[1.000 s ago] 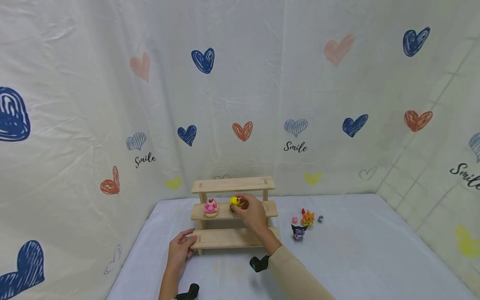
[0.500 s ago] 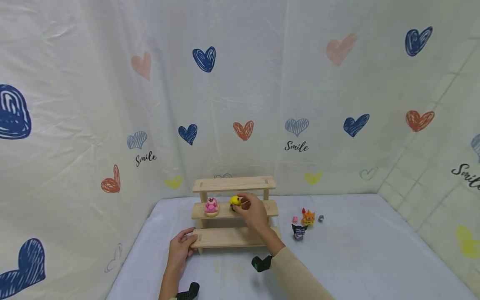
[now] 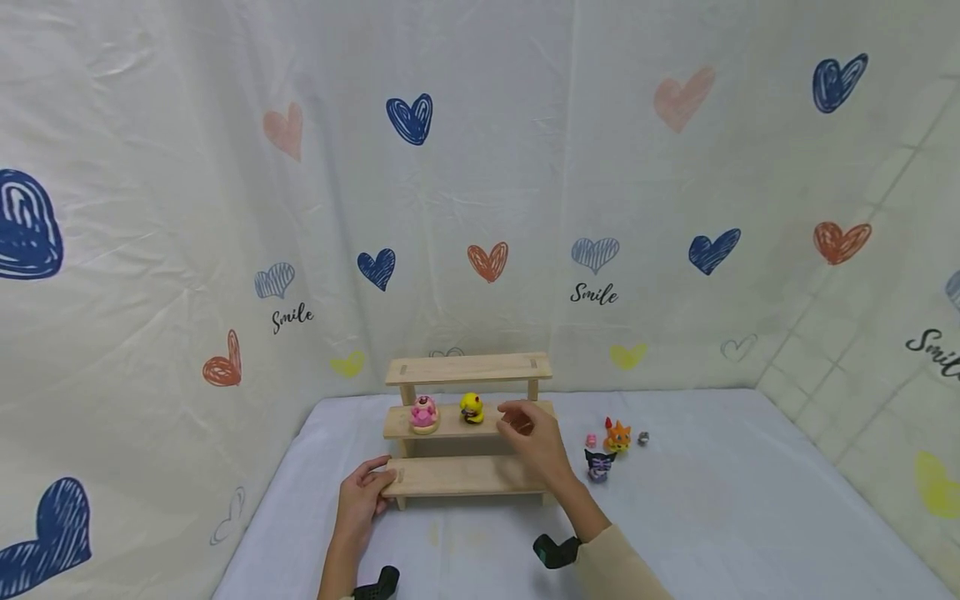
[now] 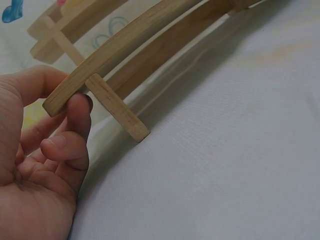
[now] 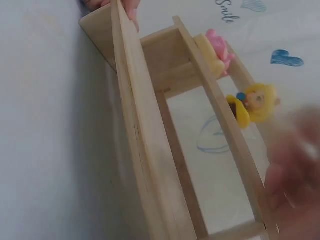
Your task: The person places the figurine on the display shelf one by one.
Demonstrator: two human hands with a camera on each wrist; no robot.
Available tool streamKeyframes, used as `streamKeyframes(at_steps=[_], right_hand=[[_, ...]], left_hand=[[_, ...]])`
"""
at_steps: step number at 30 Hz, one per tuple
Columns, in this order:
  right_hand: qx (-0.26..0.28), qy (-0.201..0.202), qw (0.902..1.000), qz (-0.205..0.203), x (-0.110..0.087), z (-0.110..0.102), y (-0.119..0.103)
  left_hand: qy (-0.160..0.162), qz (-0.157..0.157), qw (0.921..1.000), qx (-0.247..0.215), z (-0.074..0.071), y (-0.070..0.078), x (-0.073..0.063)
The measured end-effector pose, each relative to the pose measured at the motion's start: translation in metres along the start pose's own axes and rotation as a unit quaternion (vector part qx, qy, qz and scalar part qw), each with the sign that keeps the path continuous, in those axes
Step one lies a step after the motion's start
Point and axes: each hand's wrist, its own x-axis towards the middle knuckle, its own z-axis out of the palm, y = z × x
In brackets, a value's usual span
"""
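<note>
A three-tier wooden shelf [image 3: 465, 476] stands on the cloth. With thumb above and finger beneath, my left hand [image 3: 358, 500] pinches the left end of its lowest board [image 4: 120, 45]. On the middle board sit a pink figurine [image 3: 424, 415] at the left and a yellow-hooded figurine [image 3: 471, 409] near the centre; both also show in the right wrist view, the yellow figurine [image 5: 252, 106] nearer. Just right of the yellow one, my right hand [image 3: 536, 442] hovers over the board's right part, apart from the figurine, fingers loosely bent around nothing. It is blurred in the right wrist view.
Right of the shelf, several small figures stand grouped on the white cloth [image 3: 712, 508]: an orange one [image 3: 618, 437], a dark purple one [image 3: 598, 465], a tiny pink one [image 3: 591, 440] and a tiny grey one [image 3: 643, 437]. A heart-printed curtain [image 3: 525, 167] hangs behind.
My right hand has let go of the yellow-hooded figurine and drawn back to the right. The figurine stays on the middle board. My left hand keeps its hold on the shelf.
</note>
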Motion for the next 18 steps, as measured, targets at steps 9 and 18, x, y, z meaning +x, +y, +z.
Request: streamKeyframes(at_steps=[9, 18], right_hand=[[-0.032, -0.007, 0.9993, -0.020, -0.023, -0.041, 0.018], [-0.040, 0.032, 0.9986, 0.006, -0.039, -0.083, 0.037]], left_hand=[[0.001, 0.000, 1.0000, 0.005, 0.001, 0.001, -0.001], [0.006, -0.001, 1.0000, -0.002, 0.001, 0.001, -0.001]])
